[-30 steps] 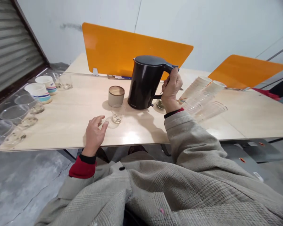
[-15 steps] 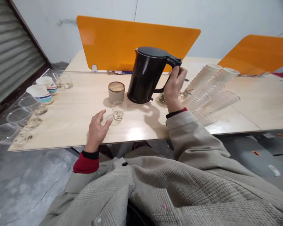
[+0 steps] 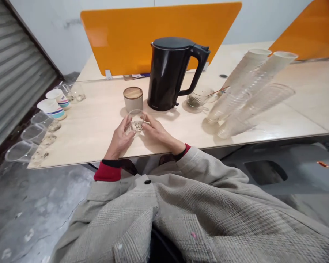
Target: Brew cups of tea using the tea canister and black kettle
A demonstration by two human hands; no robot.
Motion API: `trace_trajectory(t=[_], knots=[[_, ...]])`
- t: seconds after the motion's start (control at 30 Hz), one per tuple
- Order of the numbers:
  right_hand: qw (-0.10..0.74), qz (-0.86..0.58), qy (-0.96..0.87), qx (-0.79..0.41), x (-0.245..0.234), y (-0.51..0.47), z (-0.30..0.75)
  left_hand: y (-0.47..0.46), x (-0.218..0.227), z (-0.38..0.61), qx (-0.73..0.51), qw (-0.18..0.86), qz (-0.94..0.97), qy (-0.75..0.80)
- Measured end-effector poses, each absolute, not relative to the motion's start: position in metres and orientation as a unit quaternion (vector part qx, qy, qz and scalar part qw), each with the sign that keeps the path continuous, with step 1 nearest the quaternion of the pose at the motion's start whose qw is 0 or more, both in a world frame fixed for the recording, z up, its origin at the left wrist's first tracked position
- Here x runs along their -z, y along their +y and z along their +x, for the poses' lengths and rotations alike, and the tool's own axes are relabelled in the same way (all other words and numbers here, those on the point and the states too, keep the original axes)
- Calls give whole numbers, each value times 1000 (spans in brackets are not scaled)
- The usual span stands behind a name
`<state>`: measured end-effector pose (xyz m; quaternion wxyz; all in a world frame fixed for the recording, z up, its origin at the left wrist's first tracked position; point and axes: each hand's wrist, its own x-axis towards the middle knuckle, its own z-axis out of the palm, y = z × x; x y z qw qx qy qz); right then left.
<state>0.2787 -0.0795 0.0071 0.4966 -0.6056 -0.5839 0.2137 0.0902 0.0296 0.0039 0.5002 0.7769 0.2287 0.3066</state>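
Note:
Both of my hands close around a clear plastic cup (image 3: 137, 125) with dark bits in its bottom, near the front of the table. My left hand (image 3: 120, 137) holds its left side, and my right hand (image 3: 159, 132) has its fingers against the right side. Just behind the cup is a beige canister (image 3: 133, 104) with a wooden lid. The black electric kettle (image 3: 167, 76) stands upright behind and to the right, with no hand on its handle.
Several clear cups (image 3: 34, 133) and two paper cups (image 3: 52, 109) line the table's left edge. A glass bowl (image 3: 199, 98) of dark leaves sits right of the kettle. Stacked paper cups (image 3: 249, 73) and clear cup stacks (image 3: 257, 106) lean farther right. An orange divider (image 3: 120, 40) stands behind.
My right hand has let go of the kettle handle and moved left to the clear cup. My left hand has closed in on the cup from the left.

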Motion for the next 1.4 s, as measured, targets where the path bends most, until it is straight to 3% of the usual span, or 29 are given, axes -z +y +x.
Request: trace_trajectory(t=[0.27,0.53,0.63,0.8,1.07,1.4], knots=[[499,-602,-585,-215,-6,-89,270,16,-5,82,-324,449,794,251],[394,-681,-595,-162,-27,-115,261,7,-5,76,-358,399,794,286],[352,-731,-578,-86,-28,-122,271,11,-3,70,-371,309,810,332],[230,-796,-559,-31,-25,-124,280,13,-8,56,-270,148,881,359],[119,-812,-569,-58,-29,-121,264,5,-18,66,-132,98,898,408],[85,-807,-580,-77,-32,-120,259,5,-15,67,-139,97,903,394]])
